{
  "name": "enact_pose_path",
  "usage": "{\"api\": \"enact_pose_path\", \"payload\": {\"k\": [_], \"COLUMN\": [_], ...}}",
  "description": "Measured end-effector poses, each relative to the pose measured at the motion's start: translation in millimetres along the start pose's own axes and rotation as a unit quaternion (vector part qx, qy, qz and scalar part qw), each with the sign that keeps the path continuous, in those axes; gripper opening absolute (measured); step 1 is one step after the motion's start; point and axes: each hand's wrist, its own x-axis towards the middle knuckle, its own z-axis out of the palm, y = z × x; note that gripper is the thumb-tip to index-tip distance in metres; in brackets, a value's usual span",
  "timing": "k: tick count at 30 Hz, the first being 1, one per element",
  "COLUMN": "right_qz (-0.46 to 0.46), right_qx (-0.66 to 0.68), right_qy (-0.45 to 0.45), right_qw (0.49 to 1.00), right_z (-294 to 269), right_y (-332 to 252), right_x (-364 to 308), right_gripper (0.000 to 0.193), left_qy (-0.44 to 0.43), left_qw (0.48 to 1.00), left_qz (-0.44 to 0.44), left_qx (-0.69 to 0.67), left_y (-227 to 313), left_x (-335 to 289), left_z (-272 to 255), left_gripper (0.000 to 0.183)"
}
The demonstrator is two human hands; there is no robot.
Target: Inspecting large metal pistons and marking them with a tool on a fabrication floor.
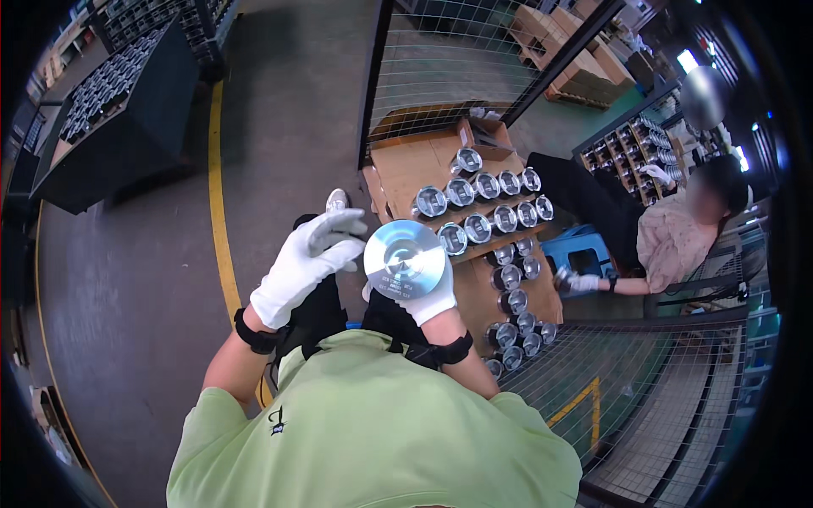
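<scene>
A shiny round metal piston (405, 259) is held in front of my body, its crown with a round bowl facing up. My right hand (436, 300), in a white glove, grips it from below and behind; most of its fingers are hidden under the piston. To the left, my left hand (309, 262), also gloved in white, is raised beside the piston's edge. Its fingers are apart and slightly bent, with nothing in them. Rows of similar pistons (478, 227) stand on the cardboard-covered table (406, 165) ahead to the right.
More pistons (512, 302) stand on a lower cardboard surface at right. A co-worker (677, 237) sits beyond, one gloved hand on a piston near a blue stool (580, 254). Wire mesh fencing (457, 51) borders the table. A dark bin of metal parts (118, 110) stands far left.
</scene>
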Motion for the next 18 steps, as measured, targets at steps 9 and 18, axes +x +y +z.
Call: {"api": "enact_pose_path", "payload": {"k": [9, 18], "right_qz": [-0.043, 0.01], "right_qx": [-0.099, -0.124], "right_qy": [0.142, 0.055], "right_qw": [0.984, 0.991], "right_z": [26, 23], "right_y": [-21, -9], "right_x": [-23, -19], "right_gripper": [0.046, 0.048], "left_qy": [-0.078, -0.008], "left_qw": [0.991, 0.99], "left_qz": [-0.01, -0.062], "left_qx": [0.106, 0.129], "left_y": [-30, -21], "left_x": [-36, -40], "left_z": [21, 31], "left_gripper": [0.045, 0.026]}}
